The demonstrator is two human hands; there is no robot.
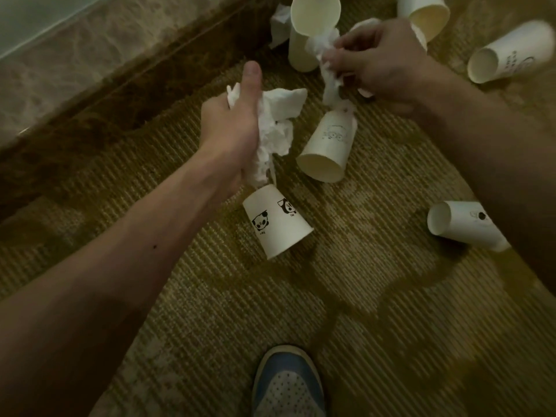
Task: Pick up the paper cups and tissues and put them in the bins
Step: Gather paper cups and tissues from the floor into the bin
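Your left hand (pixel 231 121), in the middle of the frame, has its fingers curled tightly round a crumpled wad of tissue (pixel 276 124), and the thumb points straight up. The wad comes out of the fist on the right side and below. Its lower end reaches down to the base of a panda cup (pixel 276 227), a white paper cup with small animal prints that lies on its side on the carpet (pixel 391 296), just below your wrist.

Your right hand (pixel 379 61), in the upper right, pinches a second tissue (pixel 329 67) between the thumb and the fingertips. This tissue trails down towards a middle cup (pixel 328 149), which lies on its side with the open mouth towards the bottom of the frame. If the two touch, I cannot tell. Something white shows also behind this hand, but it is too blurred to name.

More paper cups are on the carpet. A top cup (pixel 310 28) is at the top centre, just left of your right hand, with a loose tissue (pixel 279 25) beside it on the left. A corner cup (pixel 424 13) is at the top right, a blurred cup (pixel 508 52) lies at the right edge, and a lower cup (pixel 463 227) lies on its side at the right, partly behind your right forearm. Your shoe (pixel 288 383) is at the bottom centre.
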